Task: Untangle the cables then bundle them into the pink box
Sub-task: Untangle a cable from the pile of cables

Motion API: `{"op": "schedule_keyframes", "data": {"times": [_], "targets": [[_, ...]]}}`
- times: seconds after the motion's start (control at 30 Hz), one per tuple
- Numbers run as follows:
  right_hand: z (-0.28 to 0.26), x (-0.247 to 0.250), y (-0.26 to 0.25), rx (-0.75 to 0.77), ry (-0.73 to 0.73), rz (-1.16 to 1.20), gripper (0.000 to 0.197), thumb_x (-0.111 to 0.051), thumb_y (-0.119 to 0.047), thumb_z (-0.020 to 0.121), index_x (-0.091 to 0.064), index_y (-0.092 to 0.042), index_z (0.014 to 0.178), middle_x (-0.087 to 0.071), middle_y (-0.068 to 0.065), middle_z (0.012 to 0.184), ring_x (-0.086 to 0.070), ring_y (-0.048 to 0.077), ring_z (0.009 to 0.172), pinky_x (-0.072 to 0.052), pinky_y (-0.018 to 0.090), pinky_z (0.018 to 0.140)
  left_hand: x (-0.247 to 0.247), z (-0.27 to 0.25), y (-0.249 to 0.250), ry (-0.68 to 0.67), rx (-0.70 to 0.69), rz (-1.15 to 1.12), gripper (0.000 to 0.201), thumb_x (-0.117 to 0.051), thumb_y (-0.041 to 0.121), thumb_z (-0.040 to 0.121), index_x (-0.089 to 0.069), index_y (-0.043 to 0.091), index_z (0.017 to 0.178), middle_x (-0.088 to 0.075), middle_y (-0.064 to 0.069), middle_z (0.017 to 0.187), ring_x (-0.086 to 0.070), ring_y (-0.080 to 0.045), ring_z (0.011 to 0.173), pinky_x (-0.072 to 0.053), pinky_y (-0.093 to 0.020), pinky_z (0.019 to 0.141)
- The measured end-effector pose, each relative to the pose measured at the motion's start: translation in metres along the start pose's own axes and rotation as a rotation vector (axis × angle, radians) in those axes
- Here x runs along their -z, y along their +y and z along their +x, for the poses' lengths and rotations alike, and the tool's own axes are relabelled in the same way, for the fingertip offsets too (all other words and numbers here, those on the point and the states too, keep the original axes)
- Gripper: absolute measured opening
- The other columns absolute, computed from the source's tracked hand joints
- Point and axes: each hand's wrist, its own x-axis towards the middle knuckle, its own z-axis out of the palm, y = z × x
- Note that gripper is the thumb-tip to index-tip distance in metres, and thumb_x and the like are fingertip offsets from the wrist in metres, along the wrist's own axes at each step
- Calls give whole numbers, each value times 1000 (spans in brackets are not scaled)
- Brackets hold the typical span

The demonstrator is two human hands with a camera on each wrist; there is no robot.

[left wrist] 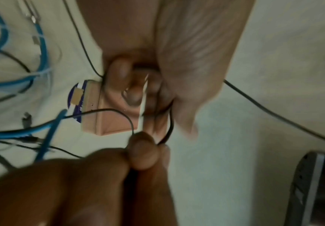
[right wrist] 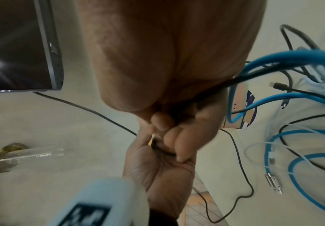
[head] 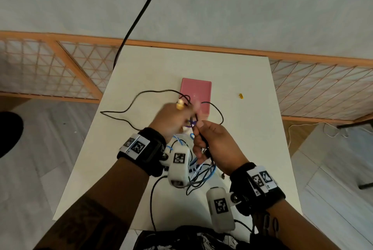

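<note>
On your far left, a thin black cable (head: 129,106) lies in loose waves across the white bench (head: 248,148), running from the left edge toward the pink box (head: 196,92). Your left hand (head: 171,120) is raised above the bench, blurred in the head view; its fingers are curled, and in the right wrist view they seem to pinch the black cable near a small pale and yellow piece, but what that piece is I cannot tell.

Just beside it, your right hand (head: 216,142) has its fingers closed around a dark strand of cable, with thumb and forefinger pinching it at the top. The two hands nearly touch, and the short piece between them runs roughly from you toward the box.

Below both hands, nearer to your body, the blue cables (head: 207,171) and some white and black ones are still knotted together on the bench.

The pink box lies just behind your hands, closed side up as far as I can see, with its long axis pointing away from you. Your left hand is a little nearer to it. Further right a small yellow object (head: 240,96) sits alone.

I judge the untangling is not finished, so nothing is ready for the box yet.
</note>
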Motion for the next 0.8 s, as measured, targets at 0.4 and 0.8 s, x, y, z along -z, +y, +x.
{"op": "schedule_keyframes", "data": {"times": [0.4, 0.8], "targets": [[-1, -4, 2, 3, 9, 12, 29, -42, -28, 110, -54, -10, 92, -38, 3, 62, -49, 20, 47, -45, 25, 44, 6, -5, 4, 206, -46, 107, 35, -76, 33, 95, -70, 12, 67, -57, 8, 53, -41, -5, 41, -35, -21, 49], [-5, -4, 8, 73, 58, 8, 32, -41, -34, 110, -51, -12, 89, -35, -1, 59, -39, 16, 44, -36, 24, 42, 16, -9, 8, -203, 168, -88, 42, -72, 51, 91, -77, 10, 86, -67, -2, 79, -37, -11, 54, -21, -24, 47]]}}
